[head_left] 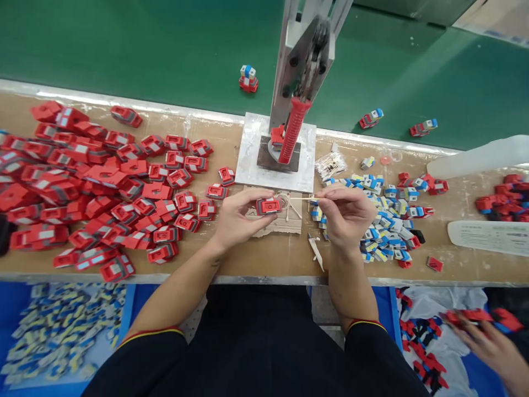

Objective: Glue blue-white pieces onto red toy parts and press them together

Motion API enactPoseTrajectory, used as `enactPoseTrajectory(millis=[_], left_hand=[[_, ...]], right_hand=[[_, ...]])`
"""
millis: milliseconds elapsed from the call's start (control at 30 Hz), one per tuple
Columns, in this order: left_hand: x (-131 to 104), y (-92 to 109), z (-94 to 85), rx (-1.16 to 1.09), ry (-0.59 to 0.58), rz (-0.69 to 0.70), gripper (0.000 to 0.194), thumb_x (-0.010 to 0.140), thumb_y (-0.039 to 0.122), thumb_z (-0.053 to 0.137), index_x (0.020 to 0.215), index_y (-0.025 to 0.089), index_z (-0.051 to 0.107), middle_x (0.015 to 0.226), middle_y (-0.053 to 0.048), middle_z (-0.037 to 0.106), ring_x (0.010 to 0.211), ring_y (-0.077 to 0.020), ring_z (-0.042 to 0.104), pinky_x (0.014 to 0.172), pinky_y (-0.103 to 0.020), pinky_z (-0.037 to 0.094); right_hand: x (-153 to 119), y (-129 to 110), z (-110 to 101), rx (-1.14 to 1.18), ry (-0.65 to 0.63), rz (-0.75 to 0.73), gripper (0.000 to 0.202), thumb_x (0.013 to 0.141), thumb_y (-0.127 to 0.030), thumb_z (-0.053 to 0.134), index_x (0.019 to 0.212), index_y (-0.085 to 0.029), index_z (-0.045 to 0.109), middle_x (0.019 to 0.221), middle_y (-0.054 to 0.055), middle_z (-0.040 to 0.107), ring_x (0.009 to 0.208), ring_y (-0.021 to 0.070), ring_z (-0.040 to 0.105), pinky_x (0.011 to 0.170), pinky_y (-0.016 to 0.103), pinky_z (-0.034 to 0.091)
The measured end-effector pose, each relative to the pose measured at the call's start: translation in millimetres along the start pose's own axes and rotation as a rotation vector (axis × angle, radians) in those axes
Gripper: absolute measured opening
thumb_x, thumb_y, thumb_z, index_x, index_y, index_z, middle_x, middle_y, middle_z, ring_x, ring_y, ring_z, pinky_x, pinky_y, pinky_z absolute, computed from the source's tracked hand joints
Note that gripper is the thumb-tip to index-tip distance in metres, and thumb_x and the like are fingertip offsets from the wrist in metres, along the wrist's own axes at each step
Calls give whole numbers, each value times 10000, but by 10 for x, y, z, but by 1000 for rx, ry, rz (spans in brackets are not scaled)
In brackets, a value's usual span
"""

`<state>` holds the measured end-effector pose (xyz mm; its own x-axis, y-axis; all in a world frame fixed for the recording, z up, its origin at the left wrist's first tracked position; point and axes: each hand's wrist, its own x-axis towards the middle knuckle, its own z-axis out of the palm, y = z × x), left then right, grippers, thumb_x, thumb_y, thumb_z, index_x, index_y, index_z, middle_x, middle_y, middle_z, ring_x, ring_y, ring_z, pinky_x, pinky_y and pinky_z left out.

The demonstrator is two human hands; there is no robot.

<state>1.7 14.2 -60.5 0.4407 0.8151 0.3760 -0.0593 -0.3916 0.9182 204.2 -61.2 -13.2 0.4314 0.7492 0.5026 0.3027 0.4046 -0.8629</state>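
Pinched in my left hand (pixel 237 219) is a red and grey plastic toy part (pixel 269 207) with a recess in its upper face. My right hand (pixel 347 212) grips a thin cotton swab (pixel 301 198), held level. Its tip points left, close to the red part; whether they touch I cannot tell. Beneath lies a piece of cardboard (pixel 285 226) with more swabs (pixel 294 209) and a small round dish, partly hidden. Left of my left hand spreads a big heap of similar red parts (pixel 136 182). White, blue and yellow parts (pixel 386 226) are piled beside my right hand.
A lever press with a red handle (pixel 295 129) stands ahead on a metal plate (pixel 248 171). Behind runs a green conveyor (pixel 165 55) carrying a few assembled pieces. Blue bins (pixel 128 309) sit below the table edge. Another person's hand (pixel 481 336) reaches into the right bin.
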Motion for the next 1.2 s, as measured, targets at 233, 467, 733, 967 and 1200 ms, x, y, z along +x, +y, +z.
enactPoseTrajectory(millis=[233, 467, 733, 967, 1200], left_hand=[[-25, 89, 26, 38, -84, 24, 300, 804, 289, 901, 1075, 216, 796, 1050, -72, 845, 930, -206, 810, 900, -352, 662], [-13, 98, 24, 24, -69, 76, 287, 797, 247, 899, 1061, 215, 791, 974, -50, 837, 862, -181, 795, 822, -306, 646], [-7, 112, 8, 51, -95, 55, 260, 799, 255, 891, 1035, 213, 790, 964, -50, 837, 854, -187, 794, 821, -318, 653], [3, 85, 7, 78, -63, 141, 272, 798, 226, 899, 1044, 201, 785, 976, -54, 835, 875, -181, 796, 824, -304, 646], [20, 61, -4, 142, -26, 168, 248, 811, 257, 896, 1028, 208, 787, 974, -49, 835, 880, -180, 795, 816, -304, 648]], right_hand=[[-86, -12, 134, -76, -113, 94, 294, 860, -570, 799, 770, -311, 692, 665, 30, 710, 632, 233, 648, 624, 433, 551], [-114, 31, 140, -80, -170, 107, 253, 869, -522, 802, 769, -310, 709, 691, 35, 738, 654, 230, 670, 636, 428, 560], [-131, 49, 126, -107, -190, 82, 193, 870, -461, 815, 779, -312, 732, 694, 27, 750, 661, 235, 694, 666, 447, 586], [-84, 25, 60, -133, -189, -171, 119, 880, -185, 809, 902, -296, 772, 765, 2, 800, 676, 197, 733, 594, 356, 565], [-32, 28, 32, -134, -199, -262, 171, 884, -105, 775, 928, -266, 741, 774, -9, 803, 683, 170, 746, 598, 314, 574]])
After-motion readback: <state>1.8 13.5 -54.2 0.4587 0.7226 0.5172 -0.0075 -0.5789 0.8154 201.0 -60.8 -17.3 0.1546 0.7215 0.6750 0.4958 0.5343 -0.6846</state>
